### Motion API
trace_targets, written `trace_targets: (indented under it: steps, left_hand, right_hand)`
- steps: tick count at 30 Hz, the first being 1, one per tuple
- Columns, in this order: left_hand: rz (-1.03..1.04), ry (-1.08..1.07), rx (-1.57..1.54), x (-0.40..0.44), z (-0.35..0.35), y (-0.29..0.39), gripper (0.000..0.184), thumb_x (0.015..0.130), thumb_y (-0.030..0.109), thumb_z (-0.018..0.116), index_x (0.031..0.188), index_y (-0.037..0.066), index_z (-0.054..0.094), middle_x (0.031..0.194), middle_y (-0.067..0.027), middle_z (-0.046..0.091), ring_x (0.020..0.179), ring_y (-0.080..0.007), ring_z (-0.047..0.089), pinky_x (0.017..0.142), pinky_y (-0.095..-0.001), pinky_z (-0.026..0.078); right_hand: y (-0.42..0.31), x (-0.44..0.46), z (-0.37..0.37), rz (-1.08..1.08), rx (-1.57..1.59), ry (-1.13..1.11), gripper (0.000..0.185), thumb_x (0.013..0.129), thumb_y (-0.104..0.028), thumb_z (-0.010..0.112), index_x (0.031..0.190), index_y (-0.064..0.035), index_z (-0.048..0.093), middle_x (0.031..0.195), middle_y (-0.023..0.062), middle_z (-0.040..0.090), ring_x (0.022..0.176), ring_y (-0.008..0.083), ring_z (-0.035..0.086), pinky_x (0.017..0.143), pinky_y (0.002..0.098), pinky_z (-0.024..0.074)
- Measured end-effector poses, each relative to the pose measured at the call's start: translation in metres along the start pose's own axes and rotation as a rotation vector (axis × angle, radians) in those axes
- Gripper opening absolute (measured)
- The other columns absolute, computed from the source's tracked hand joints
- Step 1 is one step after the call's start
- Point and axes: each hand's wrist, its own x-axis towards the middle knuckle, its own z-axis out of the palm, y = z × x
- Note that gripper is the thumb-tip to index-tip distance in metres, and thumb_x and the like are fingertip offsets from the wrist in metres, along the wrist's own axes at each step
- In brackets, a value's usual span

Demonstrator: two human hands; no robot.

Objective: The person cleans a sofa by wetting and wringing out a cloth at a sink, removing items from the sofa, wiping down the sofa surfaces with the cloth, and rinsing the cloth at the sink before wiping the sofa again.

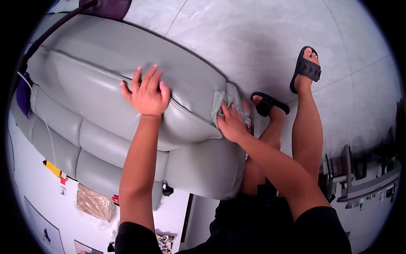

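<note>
A grey leather sofa [101, 93] fills the left and middle of the head view. My left hand [148, 93] rests on the seat near its front seam, with the fingers spread and nothing held. At the sofa's near end, my right hand [231, 122] presses a crumpled pale grey-green cloth [218, 106] against the front corner of the armrest side. Part of the cloth is hidden under its fingers.
Dark sandals [307, 69] are on my feet on the tiled floor [253, 34]. A dark pole [55, 36] crosses the sofa's far end, near a purple item [23, 95] and a white cable [42, 114]. A rack [363, 186] stands at right.
</note>
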Motion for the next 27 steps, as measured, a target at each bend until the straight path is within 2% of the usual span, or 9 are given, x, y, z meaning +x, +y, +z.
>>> trace_targets:
  steps: [5, 8, 11, 13, 15, 19, 21, 23, 27]
  left_hand:
    - [0.033, 0.121, -0.033, -0.003, 0.028, -0.013, 0.018, 0.08, 0.023, 0.059, 0.089, 0.026, 0.075, 0.115, 0.016, 0.074, 0.13, -0.0211, 0.058, 0.125, -0.053, 0.007]
    - [0.026, 0.135, -0.031, -0.003, 0.037, -0.013, 0.018, 0.078, 0.023, 0.059, 0.086, 0.026, 0.074, 0.113, 0.0157, 0.074, 0.129, -0.0213, 0.059, 0.125, -0.0531, 0.007]
    - [0.012, 0.158, -0.055, -0.002, 0.046, -0.015, 0.016, 0.076, 0.022, 0.059, 0.083, 0.026, 0.073, 0.109, 0.0159, 0.075, 0.126, -0.0211, 0.06, 0.124, -0.0533, 0.007]
    - [0.014, 0.157, -0.051, -0.003, 0.044, -0.013, 0.015, 0.076, 0.022, 0.059, 0.081, 0.027, 0.072, 0.108, 0.0165, 0.074, 0.127, -0.0203, 0.059, 0.124, -0.0531, 0.009]
    - [0.006, 0.195, -0.057, -0.005, 0.046, -0.015, 0.013, 0.076, 0.023, 0.06, 0.08, 0.027, 0.071, 0.109, 0.0174, 0.074, 0.127, -0.0195, 0.059, 0.123, -0.0532, 0.011]
    - [-0.022, 0.2, -0.084, -0.003, 0.045, -0.016, 0.011, 0.076, 0.023, 0.061, 0.079, 0.028, 0.071, 0.11, 0.0185, 0.072, 0.127, -0.0184, 0.059, 0.123, -0.0541, 0.014]
    - [-0.027, 0.197, -0.093, -0.004, 0.045, -0.016, 0.011, 0.075, 0.023, 0.061, 0.078, 0.028, 0.07, 0.11, 0.0181, 0.072, 0.127, -0.0177, 0.059, 0.122, -0.0547, 0.015]
    - [-0.039, 0.198, -0.084, -0.001, 0.045, -0.017, 0.011, 0.074, 0.024, 0.062, 0.08, 0.029, 0.07, 0.112, 0.0175, 0.071, 0.126, -0.0173, 0.06, 0.122, -0.0545, 0.017]
    - [-0.048, 0.225, -0.099, -0.004, 0.044, -0.02, 0.02, 0.073, 0.023, 0.063, 0.089, 0.029, 0.072, 0.118, 0.0158, 0.071, 0.126, -0.0173, 0.06, 0.12, -0.0535, 0.02]
  right_hand:
    - [0.048, 0.094, 0.012, 0.031, -0.114, 0.052, 0.071, 0.104, -0.052, 0.041, 0.161, -0.0099, 0.037, 0.165, 0.0228, 0.036, 0.157, 0.0406, 0.025, 0.126, 0.0584, 0.0232]
    - [0.102, 0.166, 0.019, -0.198, -0.454, -0.141, 0.068, 0.104, -0.046, 0.042, 0.16, -0.0073, 0.039, 0.166, 0.024, 0.035, 0.156, 0.0421, 0.028, 0.126, 0.0549, 0.0249]
    - [0.11, 0.173, 0.02, -0.051, 0.061, -0.125, 0.063, 0.105, -0.038, 0.041, 0.161, -0.0099, 0.039, 0.164, 0.0244, 0.036, 0.153, 0.0457, 0.031, 0.126, 0.0512, 0.0267]
    - [0.12, 0.135, 0.031, 0.107, 0.449, 0.032, 0.06, 0.104, -0.032, 0.042, 0.161, -0.0133, 0.039, 0.161, 0.028, 0.038, 0.152, 0.0499, 0.03, 0.126, 0.048, 0.0275]
    - [0.121, 0.079, 0.032, 0.128, 0.457, 0.005, 0.063, 0.103, -0.033, 0.044, 0.164, -0.0182, 0.034, 0.164, 0.032, 0.031, 0.153, 0.0528, 0.025, 0.126, 0.0492, 0.0253]
    - [0.058, -0.081, 0.034, 0.154, 0.218, 0.054, 0.074, 0.102, -0.033, 0.052, 0.167, -0.0141, 0.022, 0.167, 0.0335, 0.018, 0.154, 0.051, 0.023, 0.127, 0.0531, 0.0227]
    - [0.031, -0.103, 0.026, 0.159, 0.121, 0.031, 0.074, 0.102, -0.031, 0.052, 0.167, -0.011, 0.022, 0.167, 0.0339, 0.018, 0.154, 0.0503, 0.024, 0.127, 0.0531, 0.0227]
    - [0.006, -0.086, 0.015, 0.15, 0.034, 0.013, 0.075, 0.103, -0.03, 0.053, 0.166, -0.008, 0.021, 0.167, 0.0343, 0.018, 0.154, 0.0495, 0.024, 0.127, 0.0531, 0.0227]
    - [-0.051, 0.006, -0.011, -0.19, 0.035, -0.089, 0.062, 0.111, -0.027, 0.036, 0.166, -0.0022, 0.02, 0.17, 0.0289, 0.017, 0.158, 0.0423, 0.02, 0.129, 0.0484, 0.0177]
